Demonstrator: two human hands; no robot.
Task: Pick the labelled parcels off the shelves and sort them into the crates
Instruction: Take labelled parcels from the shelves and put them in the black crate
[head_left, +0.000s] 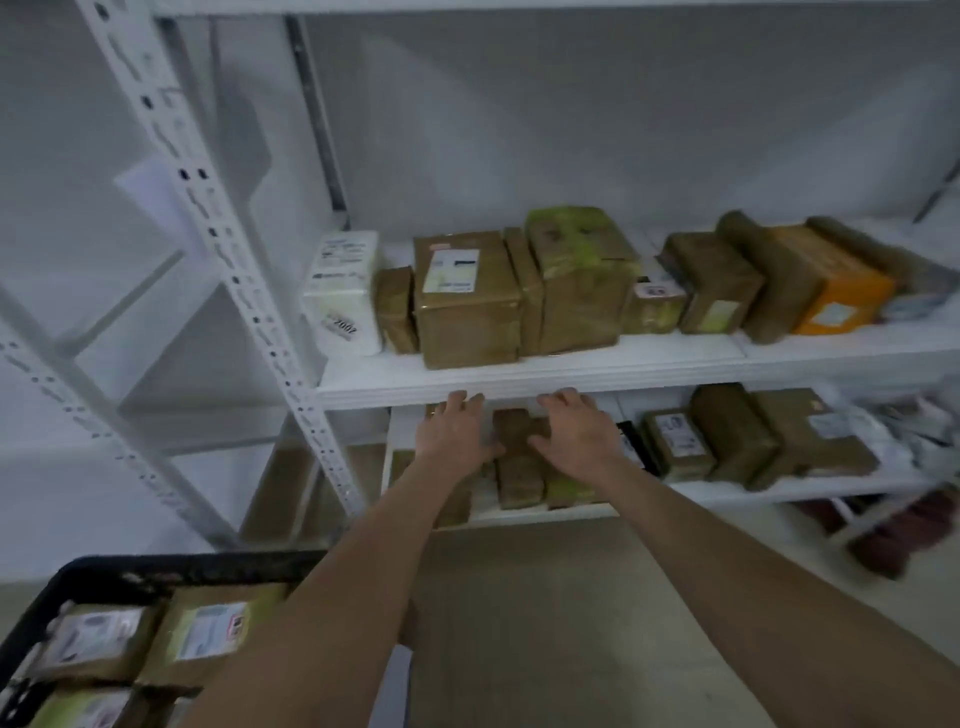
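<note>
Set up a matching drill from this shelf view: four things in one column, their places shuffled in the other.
Things:
1. white parcel
2. orange box
3. black crate
4. narrow brown parcel

Places:
A. left part of the lower shelf
B. left end of the upper shelf
C. bottom left of the view, below the shelves
D. right part of the upper shelf

Pairs: 1-B, 2-D, 3-C, 4-A

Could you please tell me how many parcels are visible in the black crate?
3 brown labelled parcels: far left, far right, near left of the black plastic crate; the left forearm may hide more.
</note>
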